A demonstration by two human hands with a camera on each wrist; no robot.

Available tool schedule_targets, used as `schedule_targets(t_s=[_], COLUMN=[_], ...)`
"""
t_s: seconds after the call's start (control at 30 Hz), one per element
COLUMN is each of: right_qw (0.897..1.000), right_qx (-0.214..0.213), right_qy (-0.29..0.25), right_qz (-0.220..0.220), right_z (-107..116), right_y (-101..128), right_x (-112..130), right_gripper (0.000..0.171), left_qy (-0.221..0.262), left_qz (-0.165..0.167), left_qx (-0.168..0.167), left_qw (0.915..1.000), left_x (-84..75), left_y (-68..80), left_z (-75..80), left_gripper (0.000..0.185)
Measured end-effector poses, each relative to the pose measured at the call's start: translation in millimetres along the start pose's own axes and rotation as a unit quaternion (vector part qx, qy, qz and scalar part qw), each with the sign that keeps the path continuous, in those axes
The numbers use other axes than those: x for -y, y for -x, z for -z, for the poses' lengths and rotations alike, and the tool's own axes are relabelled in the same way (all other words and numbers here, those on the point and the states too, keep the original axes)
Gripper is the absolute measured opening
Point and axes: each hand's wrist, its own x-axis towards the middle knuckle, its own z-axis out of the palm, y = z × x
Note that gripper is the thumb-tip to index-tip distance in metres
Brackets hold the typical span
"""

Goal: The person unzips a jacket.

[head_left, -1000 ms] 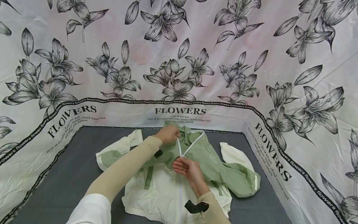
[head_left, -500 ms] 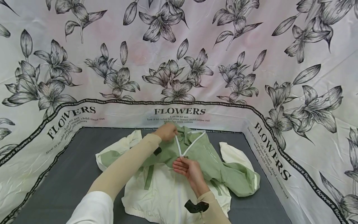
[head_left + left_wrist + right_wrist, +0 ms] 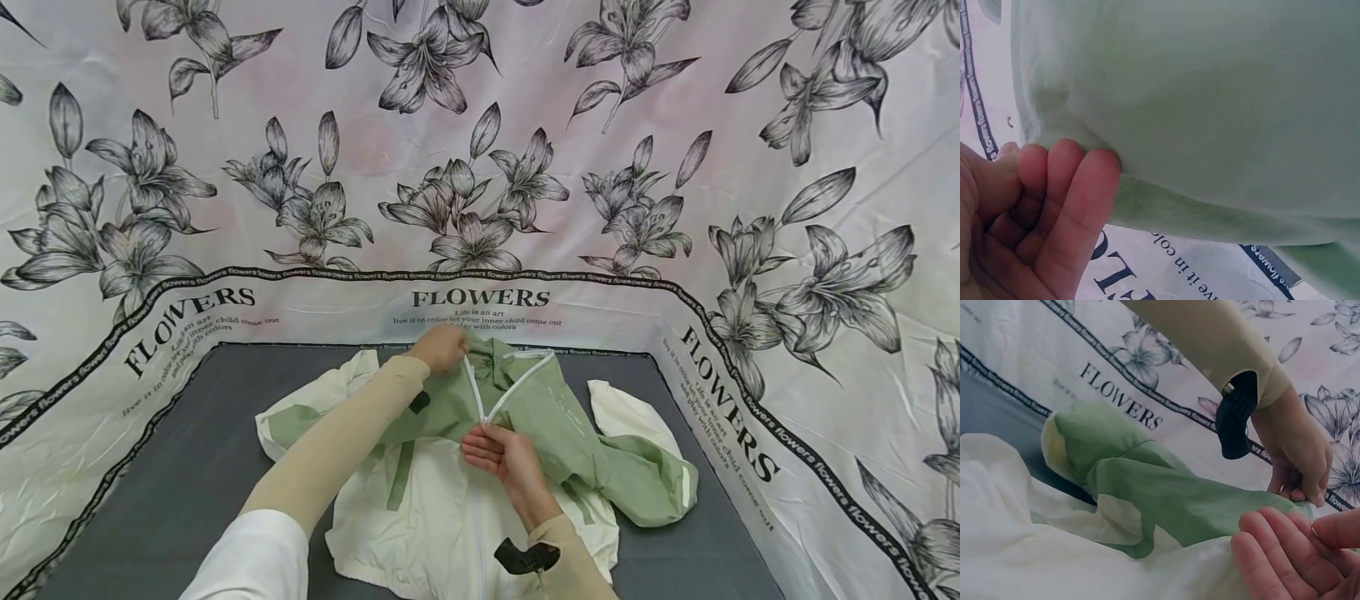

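A green and cream jacket (image 3: 540, 417) lies on the grey table top (image 3: 187, 467), its white zipper (image 3: 513, 387) parted in a V near the collar. My left hand (image 3: 442, 348) grips the collar edge of the jacket at its far end; in the left wrist view its fingers (image 3: 1066, 200) curl against green fabric (image 3: 1210, 94). My right hand (image 3: 495, 446) pinches the zipper where the two sides meet, at mid chest. In the right wrist view its fingers (image 3: 1279, 556) lie on the jacket (image 3: 1147, 487), and the left hand (image 3: 1297, 456) holds the fabric edge.
A white sheet printed with black flowers and the word FLOWERS (image 3: 480, 297) walls the table on three sides. One cream sleeve (image 3: 622, 412) lies to the right and another (image 3: 330, 387) to the left. Bare grey table shows at left and right of the jacket.
The left hand has pulled the collar edge a little farther away and to the left. The right hand stays at the zipper.
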Motion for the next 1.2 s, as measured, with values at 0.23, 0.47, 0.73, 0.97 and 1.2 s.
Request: schedule_targets(t_s=[0.23,0.47,0.73,0.97,1.2], right_qw=[1.0,1.0,1.0,1.0,1.0], right_qx=[0.007,0.011,0.011,0.011,0.019], right_qy=[0.013,0.014,0.016,0.008,0.009], right_qz=[-0.009,-0.004,-0.005,0.0,-0.007], right_z=[1,0,-2,-1,1], right_y=[3,3,4,5,8], right_x=[-3,-5,-8,-8,-8], right_gripper=[0.039,0.037,0.032,0.032,0.028], left_qy=[-0.022,-0.008,-0.007,-0.023,-0.034], left_qz=[0.019,0.046,0.073,0.087,0.108], left_qx=[-0.044,-0.039,-0.043,-0.048,-0.052], left_qw=[0.9986,0.9981,0.9964,0.9948,0.9922], left_x=[7.7,11.4,16.7,16.3,26.5], left_y=[-0.3,-3.3,-7.3,-8.3,-11.7], left_z=[11.0,19.8,25.9,31.9,34.1], left_gripper=[0.022,0.027,0.028,0.027,0.028])
